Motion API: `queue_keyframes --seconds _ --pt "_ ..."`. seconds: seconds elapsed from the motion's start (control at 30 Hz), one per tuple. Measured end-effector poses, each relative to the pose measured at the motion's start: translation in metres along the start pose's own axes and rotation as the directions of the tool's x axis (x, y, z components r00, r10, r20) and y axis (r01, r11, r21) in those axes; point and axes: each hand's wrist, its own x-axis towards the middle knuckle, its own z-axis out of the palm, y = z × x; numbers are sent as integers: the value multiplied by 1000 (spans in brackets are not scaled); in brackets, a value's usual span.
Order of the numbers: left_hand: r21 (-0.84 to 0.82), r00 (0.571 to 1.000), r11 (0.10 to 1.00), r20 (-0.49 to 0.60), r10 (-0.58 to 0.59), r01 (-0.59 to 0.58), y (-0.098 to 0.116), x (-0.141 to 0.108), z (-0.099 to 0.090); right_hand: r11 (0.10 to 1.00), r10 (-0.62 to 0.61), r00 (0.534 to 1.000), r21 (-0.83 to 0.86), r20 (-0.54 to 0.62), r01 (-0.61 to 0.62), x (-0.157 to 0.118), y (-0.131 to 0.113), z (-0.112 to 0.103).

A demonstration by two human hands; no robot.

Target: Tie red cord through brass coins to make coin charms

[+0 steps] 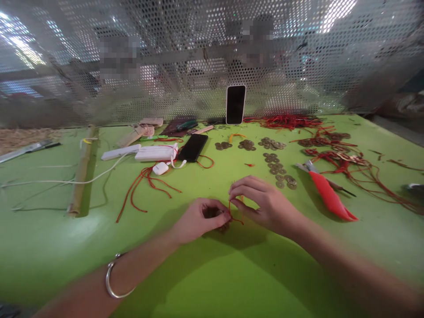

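Note:
Near the middle of the green table, my left hand [202,219] is closed on a small bundle of coins [224,227], mostly hidden under its fingers. A thin red cord [237,220] comes out of the bundle and loops toward the right. My right hand [261,201] pinches the upper part of this cord between thumb and fingertips, just right of my left hand. Something thin and orange hangs under the right fingers. Several small piles of round coins with holes [274,166] lie beyond my right hand.
Red-handled scissors or pliers [327,196] and tangled red cords [351,170] lie right. A phone [235,104] leans on the perforated metal screen [185,66]. Left are a black phone [194,147], white power bank [155,153], loose red cords [134,194] and a bamboo stick [81,176].

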Motion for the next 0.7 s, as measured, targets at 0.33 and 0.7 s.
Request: queue_keyframes --seconds 0.33,0.7 --pt "-3 998 1000 -66 18 -18 -4 2 -1 990 117 984 -68 -134 -127 1 -5 3" --pt "-118 975 988 -208 74 -100 -4 3 -1 987 156 976 3 155 -158 1 -7 7"
